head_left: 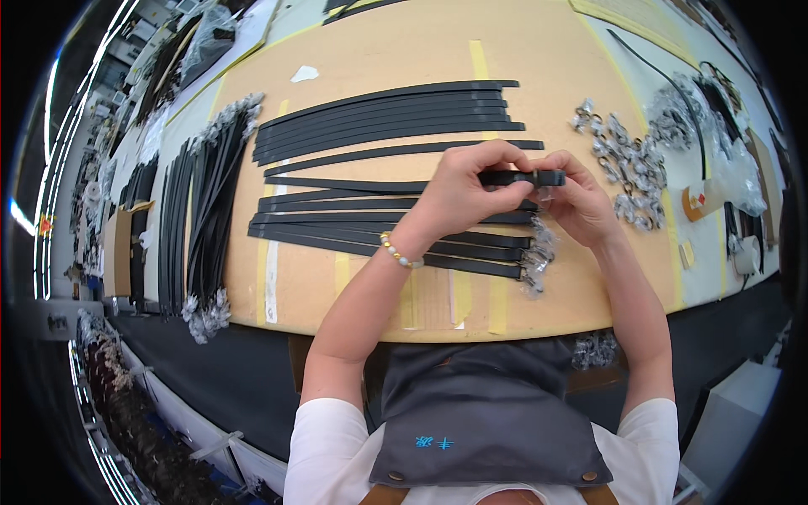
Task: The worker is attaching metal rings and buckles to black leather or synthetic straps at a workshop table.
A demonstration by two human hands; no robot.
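A black strap (pixel 353 184) lies across the brown board, and both hands grip its right end above the board. My left hand (pixel 465 189) pinches the strap just left of the tip. My right hand (pixel 579 200) holds the tip, where a small metal buckle (pixel 535 176) sits on the strap. A bead bracelet is on my left wrist. Several more black straps (pixel 387 114) lie in rows under and beyond my hands. Some nearer straps end in plastic-wrapped buckles (pixel 537 252).
A heap of loose metal buckles (pixel 627 164) lies right of my hands. A bundle of finished straps (pixel 206 198) lies at the board's left edge. Plastic bags (pixel 724 151) and a tape roll (pixel 745 252) sit far right. A grey apron covers my lap.
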